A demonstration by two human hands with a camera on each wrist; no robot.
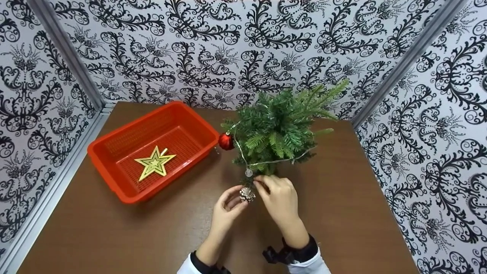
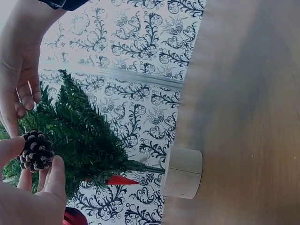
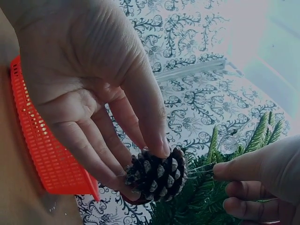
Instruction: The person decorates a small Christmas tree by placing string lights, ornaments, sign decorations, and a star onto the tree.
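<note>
A brown pine cone with pale scale tips (image 3: 159, 174) sits between the thumb and fingers of my left hand (image 1: 226, 211), at the front of a small artificial Christmas tree (image 1: 277, 133). From the cone's top runs a thin clear thread (image 3: 199, 169), which my right hand (image 1: 281, 198) pinches between thumb and forefinger close to the low front branches. In the left wrist view the tree's round pale base (image 2: 183, 172) shows on the table. A clear bulb (image 1: 249, 172) of a light string hangs just above the cone.
Left of the tree stands a red plastic basket (image 1: 179, 106), with a gold star (image 1: 155, 163) lying inside. A shiny red ball (image 1: 226, 141) hangs at the tree's left side, near the basket's corner. Patterned wall panels (image 1: 213, 49) enclose the brown table (image 1: 342, 213).
</note>
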